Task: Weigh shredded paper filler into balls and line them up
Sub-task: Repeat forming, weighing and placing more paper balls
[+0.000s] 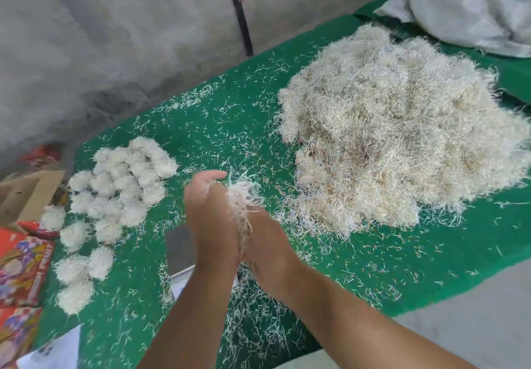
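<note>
wall: grey concrete | table: green cover | daylight

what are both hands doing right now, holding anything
Left hand: pressed against the right, fingers curled on a wad of shredded paper.
Right hand: cupped against the same wad from the other side, holding it too.

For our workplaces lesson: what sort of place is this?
Probably a small packing workshop: a bare concrete wall, a green-covered table heaped with shredded paper filler, and rows of paper balls beside printed boxes.
</note>
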`<state>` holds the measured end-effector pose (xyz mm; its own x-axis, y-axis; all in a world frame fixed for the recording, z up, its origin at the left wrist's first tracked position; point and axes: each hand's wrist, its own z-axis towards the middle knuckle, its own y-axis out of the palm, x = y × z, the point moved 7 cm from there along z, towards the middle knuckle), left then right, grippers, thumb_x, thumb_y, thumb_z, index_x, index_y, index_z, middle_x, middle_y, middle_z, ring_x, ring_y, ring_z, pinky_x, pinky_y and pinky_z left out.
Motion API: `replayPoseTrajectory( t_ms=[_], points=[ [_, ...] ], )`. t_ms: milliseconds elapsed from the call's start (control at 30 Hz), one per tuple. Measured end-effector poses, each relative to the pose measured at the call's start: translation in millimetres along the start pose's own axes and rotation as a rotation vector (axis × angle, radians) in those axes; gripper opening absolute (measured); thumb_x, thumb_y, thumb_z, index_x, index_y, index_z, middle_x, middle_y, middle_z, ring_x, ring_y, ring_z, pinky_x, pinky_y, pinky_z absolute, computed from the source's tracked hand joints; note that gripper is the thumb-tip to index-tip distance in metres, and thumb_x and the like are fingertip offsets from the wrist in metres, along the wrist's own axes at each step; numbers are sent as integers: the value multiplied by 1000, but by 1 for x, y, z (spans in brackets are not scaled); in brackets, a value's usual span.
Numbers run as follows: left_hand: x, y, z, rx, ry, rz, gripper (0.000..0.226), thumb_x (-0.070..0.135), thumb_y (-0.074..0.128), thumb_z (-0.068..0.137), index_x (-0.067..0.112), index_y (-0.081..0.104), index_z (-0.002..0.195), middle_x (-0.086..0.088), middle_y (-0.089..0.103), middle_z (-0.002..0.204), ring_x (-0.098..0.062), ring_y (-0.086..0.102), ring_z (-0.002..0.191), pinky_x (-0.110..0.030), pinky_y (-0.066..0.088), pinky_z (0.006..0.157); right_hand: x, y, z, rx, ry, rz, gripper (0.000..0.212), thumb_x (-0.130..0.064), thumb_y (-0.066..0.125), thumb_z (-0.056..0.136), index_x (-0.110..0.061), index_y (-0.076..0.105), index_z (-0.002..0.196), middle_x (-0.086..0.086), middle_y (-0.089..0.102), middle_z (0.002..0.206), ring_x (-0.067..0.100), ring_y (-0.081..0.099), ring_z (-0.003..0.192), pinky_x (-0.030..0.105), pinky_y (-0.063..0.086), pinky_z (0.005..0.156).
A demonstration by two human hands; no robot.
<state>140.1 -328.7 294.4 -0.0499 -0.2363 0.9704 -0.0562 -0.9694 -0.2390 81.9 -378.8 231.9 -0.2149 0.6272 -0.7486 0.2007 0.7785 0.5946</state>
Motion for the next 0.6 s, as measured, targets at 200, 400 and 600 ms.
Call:
replayPoseTrajectory(
  t_ms=[200, 400, 600],
  points=[
    [-15, 33, -52, -231, 439, 649, 41, 59, 27, 105, 37, 60, 119, 7, 50, 154, -14, 36, 149, -55, 28, 123, -11, -17, -8, -90, 36, 374, 24, -20, 51, 103, -7, 70, 96, 14, 65, 95, 30, 64, 96, 38, 57, 82],
    [-19, 8, -42, -47, 512, 541, 36, 47, 43, 104, 22, 55, 81, 8, 53, 78, -21, 52, 75, -46, 48, 67, 8, -16, -20, -198, 250, 319, 54, -52, 34, 104, -9, 64, 116, 5, 69, 101, 18, 66, 96, 31, 52, 84],
    [-46, -30, -20, 142, -221, -157, 38, 29, 48, 93, 52, 67, 117, 3, 76, 101, -22, 71, 85, -40, 57, 63, 46, -24, -12, 51, 305, 523, 85, -75, 45, 98, -7, 55, 147, 23, 65, 140, 41, 59, 134, 57, 34, 123]
  ],
)
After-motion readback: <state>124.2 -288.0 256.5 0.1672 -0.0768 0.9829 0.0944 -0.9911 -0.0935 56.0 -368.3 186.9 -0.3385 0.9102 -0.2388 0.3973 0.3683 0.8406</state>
